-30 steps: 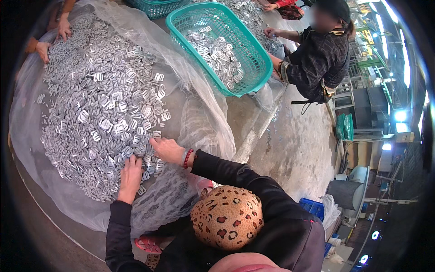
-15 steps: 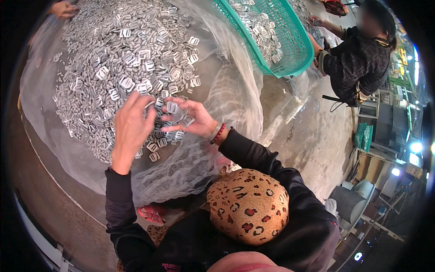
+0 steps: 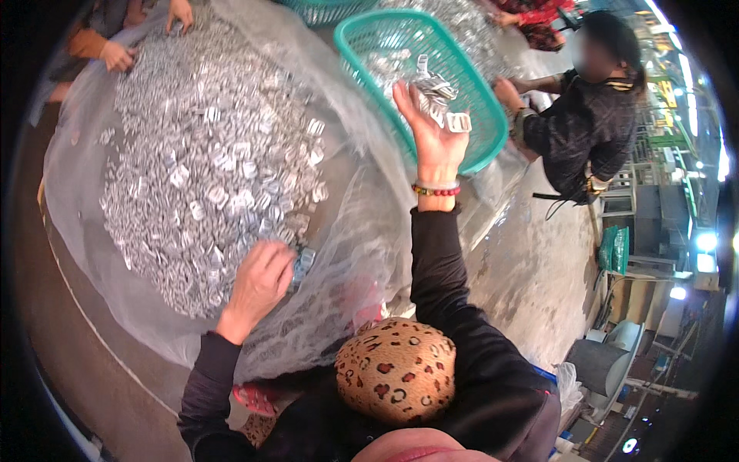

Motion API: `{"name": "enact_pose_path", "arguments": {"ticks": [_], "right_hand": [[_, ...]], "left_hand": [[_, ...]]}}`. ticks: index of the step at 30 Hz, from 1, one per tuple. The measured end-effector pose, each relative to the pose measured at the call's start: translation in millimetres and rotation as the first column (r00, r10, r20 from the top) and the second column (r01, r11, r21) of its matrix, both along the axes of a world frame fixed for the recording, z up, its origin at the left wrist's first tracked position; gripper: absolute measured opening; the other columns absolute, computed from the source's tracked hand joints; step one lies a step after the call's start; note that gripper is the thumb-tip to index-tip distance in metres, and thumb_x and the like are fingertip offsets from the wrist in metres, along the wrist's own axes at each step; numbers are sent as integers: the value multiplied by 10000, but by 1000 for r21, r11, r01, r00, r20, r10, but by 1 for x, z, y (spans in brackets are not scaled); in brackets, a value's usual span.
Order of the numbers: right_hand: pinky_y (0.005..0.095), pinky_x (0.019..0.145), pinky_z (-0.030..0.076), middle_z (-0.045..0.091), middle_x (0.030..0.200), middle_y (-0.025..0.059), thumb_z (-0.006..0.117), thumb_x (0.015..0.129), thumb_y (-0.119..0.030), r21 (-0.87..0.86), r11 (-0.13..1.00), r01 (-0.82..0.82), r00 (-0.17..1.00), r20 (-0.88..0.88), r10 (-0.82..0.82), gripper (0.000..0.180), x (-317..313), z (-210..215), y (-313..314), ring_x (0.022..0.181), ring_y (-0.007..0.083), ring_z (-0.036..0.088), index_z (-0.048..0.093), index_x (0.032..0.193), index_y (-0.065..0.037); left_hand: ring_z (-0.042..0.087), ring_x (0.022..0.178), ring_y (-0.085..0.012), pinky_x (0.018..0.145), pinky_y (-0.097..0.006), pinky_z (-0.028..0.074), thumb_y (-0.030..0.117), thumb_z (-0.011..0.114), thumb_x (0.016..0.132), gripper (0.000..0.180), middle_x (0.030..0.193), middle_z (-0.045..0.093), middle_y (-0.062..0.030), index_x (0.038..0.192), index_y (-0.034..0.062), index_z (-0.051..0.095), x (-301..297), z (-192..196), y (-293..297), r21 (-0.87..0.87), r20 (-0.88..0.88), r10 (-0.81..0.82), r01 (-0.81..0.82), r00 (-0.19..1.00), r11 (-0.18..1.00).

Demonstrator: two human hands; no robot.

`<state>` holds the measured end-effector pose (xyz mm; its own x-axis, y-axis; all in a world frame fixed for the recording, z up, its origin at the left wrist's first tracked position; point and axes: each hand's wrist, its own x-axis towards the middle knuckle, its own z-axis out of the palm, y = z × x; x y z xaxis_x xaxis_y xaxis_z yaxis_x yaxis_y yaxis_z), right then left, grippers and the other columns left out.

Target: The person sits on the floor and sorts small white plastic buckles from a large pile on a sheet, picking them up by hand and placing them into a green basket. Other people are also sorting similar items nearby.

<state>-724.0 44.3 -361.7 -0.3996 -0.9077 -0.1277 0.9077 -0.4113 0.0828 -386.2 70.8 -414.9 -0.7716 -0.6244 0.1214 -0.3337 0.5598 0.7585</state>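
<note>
My right hand (image 3: 440, 154) is stretched out palm up at the near side of a green plastic basket (image 3: 493, 146). A handful of pale slotted buckles (image 3: 435, 96) lies across its palm and fingers, and one stands out above the rest. Buckles hide most of those fingers. Low over the near edge of the heap of grey oval pellets and buckles (image 3: 192, 192), my left hand (image 3: 262, 281) has its fingers curled together. A few bluish buckles (image 3: 304, 260) lie beside its fingertips; what the fingers hold, if anything, is hidden.
The heap rests on sheer white netting (image 3: 346, 223) spread over the floor. At the far left, other people's hands (image 3: 119, 55) touch the pellets. A person in dark clothes (image 3: 589, 123) works beyond the basket. Another green basket (image 3: 331, 9) stands at the far edge.
My right hand has swung from the heap out to the basket with buckles on it. My left hand has dropped nearer to me, and the hands are now far apart.
</note>
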Motion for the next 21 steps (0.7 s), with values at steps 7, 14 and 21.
{"name": "enact_pose_path", "arguments": {"ticks": [7, 14, 21], "right_hand": [[504, 947, 414, 509, 1152, 174, 510, 915, -380, 502, 853, -144, 563, -667, 488, 613, 144, -69, 11, 1142, 338, 485, 272, 1398, -85], [441, 799, 449, 454, 1081, 269, 635, 832, -349, 271, 937, 220, -907, -297, 299, 664, 188, -151, 42, 944, 420, 488, 342, 1378, -109], [417, 777, 459, 463, 940, 179, 700, 750, -126, 383, 913, 140, -940, -238, 244, 522, 209, -164, 93, 892, 355, 517, 505, 1233, -93]], "left_hand": [[216, 1366, -313, 1106, -478, 227, 132, 567, 798, 274, 1434, 346, 30, 1064, 124, 632, 66, -95, 21, -85, 478, -358, 448, 802, 890], [503, 1060, -270, 870, -372, 451, 37, 554, 749, 290, 1130, 546, -57, 1034, 68, 599, 45, -103, -32, -200, 192, -326, 362, 926, 911], [546, 919, -238, 766, -331, 474, 95, 629, 755, 179, 936, 579, -54, 927, 52, 603, 103, -92, -28, -25, 193, -190, 199, 963, 980]]}}
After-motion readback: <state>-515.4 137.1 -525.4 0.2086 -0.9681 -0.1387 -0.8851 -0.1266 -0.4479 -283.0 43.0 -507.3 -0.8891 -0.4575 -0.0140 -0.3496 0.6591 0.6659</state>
